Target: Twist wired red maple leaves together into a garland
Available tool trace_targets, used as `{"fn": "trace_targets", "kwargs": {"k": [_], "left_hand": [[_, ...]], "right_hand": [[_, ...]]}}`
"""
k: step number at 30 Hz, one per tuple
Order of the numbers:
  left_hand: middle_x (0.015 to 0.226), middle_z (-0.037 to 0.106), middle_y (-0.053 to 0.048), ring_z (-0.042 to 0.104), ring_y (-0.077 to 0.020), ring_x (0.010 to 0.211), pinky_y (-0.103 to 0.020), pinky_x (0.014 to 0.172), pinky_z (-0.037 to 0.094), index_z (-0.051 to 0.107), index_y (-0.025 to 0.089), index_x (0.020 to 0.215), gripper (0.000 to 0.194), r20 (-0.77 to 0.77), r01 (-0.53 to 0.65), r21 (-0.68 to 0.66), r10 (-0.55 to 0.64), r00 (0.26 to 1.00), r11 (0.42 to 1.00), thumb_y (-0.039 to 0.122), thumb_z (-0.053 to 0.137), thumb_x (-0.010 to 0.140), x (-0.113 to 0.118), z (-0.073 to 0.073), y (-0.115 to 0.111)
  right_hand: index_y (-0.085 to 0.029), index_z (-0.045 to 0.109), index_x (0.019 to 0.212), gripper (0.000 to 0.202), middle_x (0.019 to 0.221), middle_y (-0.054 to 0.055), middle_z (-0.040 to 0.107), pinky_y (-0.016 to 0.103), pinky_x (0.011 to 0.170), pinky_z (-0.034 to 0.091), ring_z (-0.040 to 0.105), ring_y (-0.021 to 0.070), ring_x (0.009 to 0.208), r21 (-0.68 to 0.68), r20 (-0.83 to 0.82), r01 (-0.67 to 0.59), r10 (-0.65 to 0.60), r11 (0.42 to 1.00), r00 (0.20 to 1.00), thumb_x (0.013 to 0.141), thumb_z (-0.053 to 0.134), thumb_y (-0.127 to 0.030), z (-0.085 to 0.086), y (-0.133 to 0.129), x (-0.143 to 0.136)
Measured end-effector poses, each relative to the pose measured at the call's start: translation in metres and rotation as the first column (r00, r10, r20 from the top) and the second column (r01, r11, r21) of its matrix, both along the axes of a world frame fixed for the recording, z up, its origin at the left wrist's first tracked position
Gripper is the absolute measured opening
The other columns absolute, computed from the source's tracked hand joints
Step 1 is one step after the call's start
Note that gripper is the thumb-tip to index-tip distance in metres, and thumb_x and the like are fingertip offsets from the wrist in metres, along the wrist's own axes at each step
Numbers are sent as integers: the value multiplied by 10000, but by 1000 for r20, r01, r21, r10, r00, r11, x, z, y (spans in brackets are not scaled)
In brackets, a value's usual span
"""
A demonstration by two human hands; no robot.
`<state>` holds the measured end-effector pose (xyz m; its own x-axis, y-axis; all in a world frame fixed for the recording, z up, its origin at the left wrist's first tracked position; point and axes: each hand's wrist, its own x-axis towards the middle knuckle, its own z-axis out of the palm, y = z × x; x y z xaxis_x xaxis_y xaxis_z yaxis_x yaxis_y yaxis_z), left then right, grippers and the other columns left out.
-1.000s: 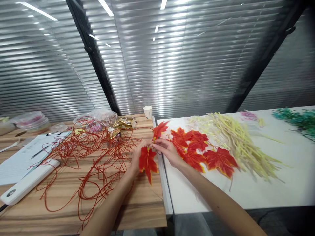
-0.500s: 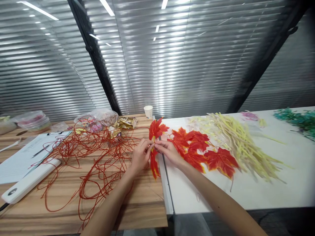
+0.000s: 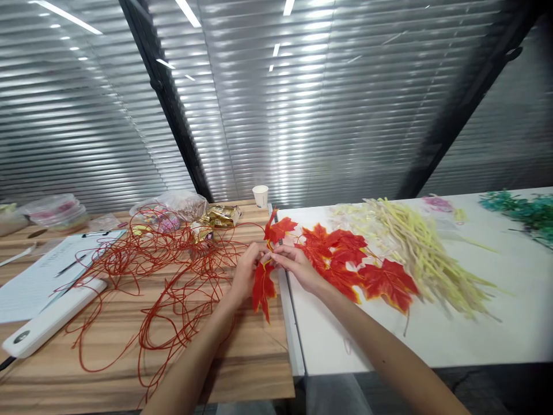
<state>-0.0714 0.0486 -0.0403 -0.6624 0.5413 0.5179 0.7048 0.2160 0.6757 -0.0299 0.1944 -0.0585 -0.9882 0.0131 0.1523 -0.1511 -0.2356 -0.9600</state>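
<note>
Red artificial maple leaves with yellow edges (image 3: 263,287) hang between my two hands, above the seam of the two tables. My left hand (image 3: 249,270) is closed, its fingers pinched on the leaves near their yellow stems. Opposite it, my right hand (image 3: 298,266) pinches the same leaves at the stems, its fingertips almost touching the left ones. One leaf part points up and another hangs below the fingers. More red maple leaves (image 3: 389,283) lie on the white table, right beside my right hand. The exact grip point is small and partly hidden by fingers.
Tangled red cord (image 3: 173,294) covers much of the wooden table (image 3: 254,369). Around it are a clipboard (image 3: 38,276), a white device (image 3: 54,317), gold wrappers (image 3: 222,215) and a paper cup (image 3: 260,196). Yellow strips (image 3: 423,259) and green foliage (image 3: 529,216) lie on the white table (image 3: 510,328).
The held leaves have turned: the lower one swung left and shows more of its face, while the upper one narrowed. My left hand has rotated slightly; the other things stay put.
</note>
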Motion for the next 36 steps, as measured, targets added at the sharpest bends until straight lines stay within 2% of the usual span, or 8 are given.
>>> {"fn": "trace_targets", "kwargs": {"k": [10,21,27,36], "left_hand": [[782,530,-23,476,-105,695,-216,627,379,495,161,768,166,-28,5,17,-5,1000,1000,274,396,840,-6,-6,0],[770,523,-23,481,-104,697,-217,634,387,508,158,754,188,2,-9,29,9,1000,1000,286,401,842,-2,-3,0],[831,549,-39,501,-111,734,-222,656,405,531,155,799,176,11,-8,28,8,1000,1000,275,409,843,-1,-3,0],[784,531,-36,488,-104,704,-216,634,402,539,150,796,178,-52,-30,9,31,998,999,280,426,842,1,3,0]], "right_hand": [[-163,582,761,264,838,22,630,220,645,428,561,116,748,32,-18,-14,15,999,1000,686,637,-410,2,-1,1],[-167,582,773,256,848,21,620,233,673,435,564,123,770,33,-29,-26,27,999,999,698,623,-408,3,1,2],[-166,589,765,254,794,11,604,221,643,430,542,106,711,32,-48,-7,9,999,999,693,630,-406,1,1,0],[-162,595,748,220,743,-2,586,204,617,412,522,86,667,33,-61,1,1,999,998,703,634,-374,-1,2,-2]]}}
